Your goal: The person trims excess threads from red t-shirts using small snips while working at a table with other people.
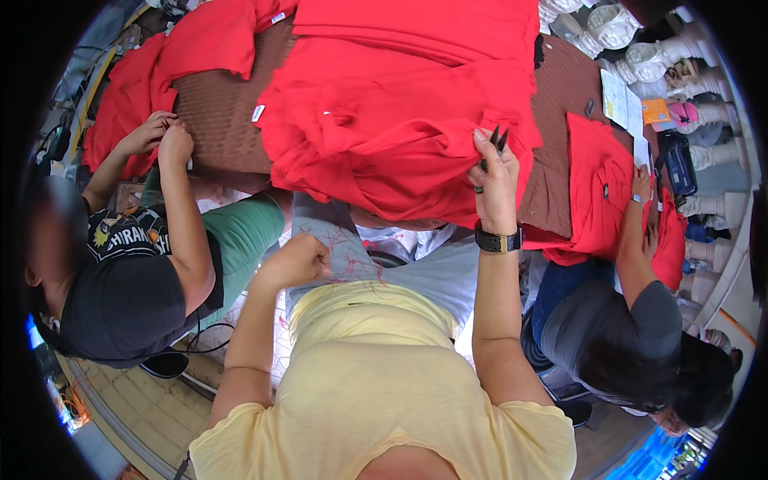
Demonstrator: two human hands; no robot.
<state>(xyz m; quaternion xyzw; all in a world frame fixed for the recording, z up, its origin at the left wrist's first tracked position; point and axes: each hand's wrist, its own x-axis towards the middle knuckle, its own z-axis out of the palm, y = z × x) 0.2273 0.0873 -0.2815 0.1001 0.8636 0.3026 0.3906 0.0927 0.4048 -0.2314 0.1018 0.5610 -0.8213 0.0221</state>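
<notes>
My right hand (pixel 498 180), with a dark watch at the wrist, is closed around small dark thread snips (pixel 499 141) whose blades point up and away. Fingers of that hand also touch the near right part of a rumpled red garment (pixel 384 152), which spreads across the table and hangs over its front edge. My left hand (pixel 300 261) is curled closed above my lap, off the garment; what its fingers hold, if anything, is hidden. Loose red threads (pixel 352 248) are scattered on my grey trousers beside it. A small white label (pixel 258 113) shows at the garment's left edge.
More red garments lie at left (pixel 200 44) and right (pixel 596 180) on the brown-covered table (pixel 224 120). One person's hands (pixel 164 138) work at left; another person's hand (pixel 642 186) rests on cloth at right. An open notebook (pixel 622 102) and white spools (pixel 664 60) line the right side.
</notes>
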